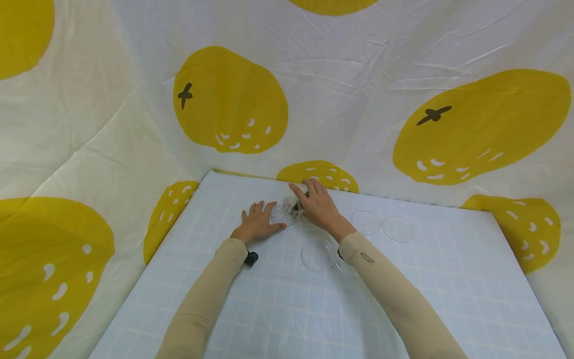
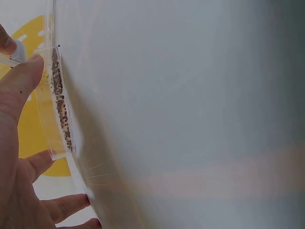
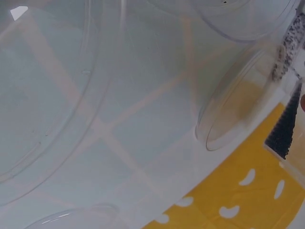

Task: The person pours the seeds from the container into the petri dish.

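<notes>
One text only, head view: lettering (image 1: 367,258) on the beige right sleeve (image 1: 390,288), just behind the cuff of the right hand (image 1: 319,205). Looks like "LetsSlim", probably a brand mark. Small and slightly blurred, so don't trust the exact spelling. Single line, dark, slanted script-like letters, sloping down to the right, upright enough to read from the head camera.

Both arms, in beige sleeves (image 1: 204,294), extend forward and converge. The left hand (image 1: 257,223) has its fingers fanned, thumb well apart from them; the right hand (image 1: 319,205), fingers bent, reaches slightly farther forward.
</notes>
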`<action>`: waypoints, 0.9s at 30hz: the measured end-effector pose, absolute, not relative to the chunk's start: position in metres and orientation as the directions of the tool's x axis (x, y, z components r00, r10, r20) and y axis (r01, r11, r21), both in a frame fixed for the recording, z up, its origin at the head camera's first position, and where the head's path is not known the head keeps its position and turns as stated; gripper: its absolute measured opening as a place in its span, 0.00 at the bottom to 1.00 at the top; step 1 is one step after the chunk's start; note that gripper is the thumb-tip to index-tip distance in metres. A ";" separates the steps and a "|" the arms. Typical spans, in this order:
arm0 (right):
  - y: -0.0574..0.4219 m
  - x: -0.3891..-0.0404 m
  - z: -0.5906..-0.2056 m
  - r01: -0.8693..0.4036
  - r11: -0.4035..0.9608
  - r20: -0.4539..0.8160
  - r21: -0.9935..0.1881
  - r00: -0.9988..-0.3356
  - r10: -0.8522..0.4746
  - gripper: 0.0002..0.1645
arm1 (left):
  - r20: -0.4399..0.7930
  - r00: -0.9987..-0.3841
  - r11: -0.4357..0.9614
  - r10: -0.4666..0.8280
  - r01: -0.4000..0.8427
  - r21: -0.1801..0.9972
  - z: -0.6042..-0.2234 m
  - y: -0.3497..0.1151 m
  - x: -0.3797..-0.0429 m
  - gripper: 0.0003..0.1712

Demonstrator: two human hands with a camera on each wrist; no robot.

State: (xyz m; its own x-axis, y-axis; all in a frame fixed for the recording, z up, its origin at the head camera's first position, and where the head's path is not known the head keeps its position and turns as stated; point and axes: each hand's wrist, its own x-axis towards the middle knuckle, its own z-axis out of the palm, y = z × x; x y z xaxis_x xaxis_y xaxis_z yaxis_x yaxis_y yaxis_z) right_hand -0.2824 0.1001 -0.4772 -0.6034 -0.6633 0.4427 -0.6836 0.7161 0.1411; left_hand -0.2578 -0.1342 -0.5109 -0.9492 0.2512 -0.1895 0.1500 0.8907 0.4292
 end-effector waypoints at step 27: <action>0.099 -0.279 -0.473 -0.683 0.710 0.454 0.170 -0.586 -0.672 0.47 | -0.210 -0.947 0.895 0.245 0.138 0.424 -0.513 -0.135 -0.260 0.53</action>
State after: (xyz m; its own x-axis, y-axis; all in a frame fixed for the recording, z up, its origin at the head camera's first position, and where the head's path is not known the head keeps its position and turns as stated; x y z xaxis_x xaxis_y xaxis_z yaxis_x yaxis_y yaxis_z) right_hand -0.2789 0.0986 -0.4727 -0.5855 -0.6718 0.4537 -0.6832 0.7102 0.1699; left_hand -0.2596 -0.1345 -0.5129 -0.9465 0.2453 -0.2095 0.1381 0.8951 0.4239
